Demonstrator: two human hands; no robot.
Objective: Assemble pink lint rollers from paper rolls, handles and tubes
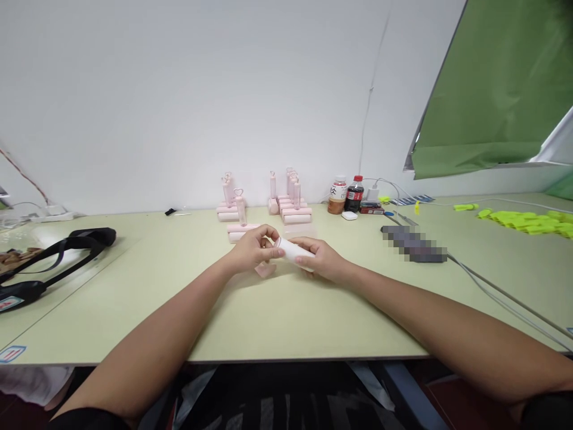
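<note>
A white cylinder [293, 252], perhaps a roll or tube, is held tilted just over the table between my two hands. The fingers of my left hand [253, 249] pinch its left end, where a thin rim shows. My right hand [326, 259] wraps around the other end. Beneath my left hand a small pink piece [265, 270] rests on the table, partly covered. Just behind my hands lie pink and white cylinders [240, 229], with a clear pink tube topped by a heart-shaped loop [240, 209] standing on them.
More pink cylinders [295, 211] with upright tubes stand near the wall. To their right are a labelled jar [337, 196] and a cola bottle [354, 194]. A blurred dark object [414, 243], cables and yellow-green pieces [528, 222] lie right. A black frame [58, 257] lies left.
</note>
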